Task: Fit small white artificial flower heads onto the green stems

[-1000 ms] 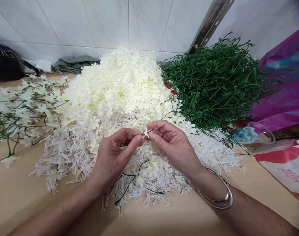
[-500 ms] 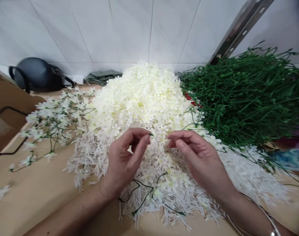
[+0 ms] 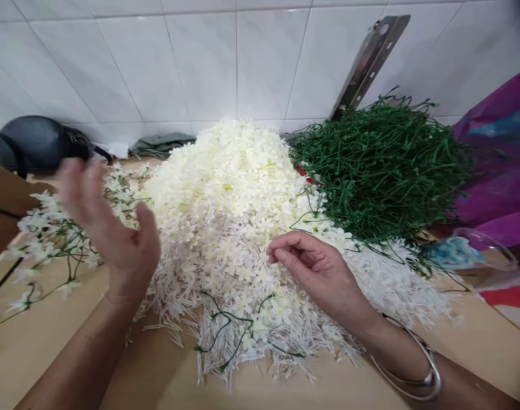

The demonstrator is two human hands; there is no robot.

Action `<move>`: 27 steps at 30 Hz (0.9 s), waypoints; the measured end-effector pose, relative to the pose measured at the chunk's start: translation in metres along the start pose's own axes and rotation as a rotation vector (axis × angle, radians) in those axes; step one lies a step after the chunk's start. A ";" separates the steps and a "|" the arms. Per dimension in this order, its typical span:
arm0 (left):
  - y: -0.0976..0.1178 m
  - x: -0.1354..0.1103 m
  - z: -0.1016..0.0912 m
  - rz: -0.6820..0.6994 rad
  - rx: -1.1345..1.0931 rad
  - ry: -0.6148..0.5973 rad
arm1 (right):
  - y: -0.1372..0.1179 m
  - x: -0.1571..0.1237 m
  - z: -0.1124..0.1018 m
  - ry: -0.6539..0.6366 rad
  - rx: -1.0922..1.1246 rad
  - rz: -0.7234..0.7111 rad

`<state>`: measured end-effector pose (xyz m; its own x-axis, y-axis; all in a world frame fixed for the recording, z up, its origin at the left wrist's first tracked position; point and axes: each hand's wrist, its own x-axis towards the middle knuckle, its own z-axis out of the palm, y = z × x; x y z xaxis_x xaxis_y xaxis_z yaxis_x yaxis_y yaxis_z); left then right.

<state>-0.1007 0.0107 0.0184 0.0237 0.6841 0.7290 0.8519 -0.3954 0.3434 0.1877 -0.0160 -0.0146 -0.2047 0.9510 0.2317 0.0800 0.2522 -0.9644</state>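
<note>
My left hand (image 3: 110,222) is raised over the left side, fingers spread and blurred by motion, with nothing in it. Behind it lie white artificial flowers on green stems (image 3: 46,245). My right hand (image 3: 313,265) hovers over the front of a big heap of loose white artificial blossoms (image 3: 238,182), thumb and fingertips pinched together. Whatever sits between those fingertips, if anything, is too small to make out. Below and left of the right hand, a branching green stem (image 3: 232,319) rests on the white blossoms and their thin white stalks.
A large bundle of green plastic stems (image 3: 383,171) lies at the right, near a purple bag (image 3: 499,165). A black bag (image 3: 37,142) stands at the back left by the tiled wall (image 3: 200,62). A metal bracket (image 3: 371,62) leans there. Bare tabletop (image 3: 157,370) shows in front.
My left hand has moved left from the middle, opening its fingers and letting go of a small green stem end. My right hand has closed its fingertips. The view has shifted right.
</note>
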 end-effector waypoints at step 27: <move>0.025 -0.051 0.062 0.105 -0.368 -0.270 | -0.027 0.012 0.035 -0.123 -1.023 -0.037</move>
<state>-0.0484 0.0040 -0.0465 0.2769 0.7446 0.6073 0.5969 -0.6286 0.4986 0.1485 -0.0177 0.0094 -0.3180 0.9291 0.1888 0.8519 0.3674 -0.3732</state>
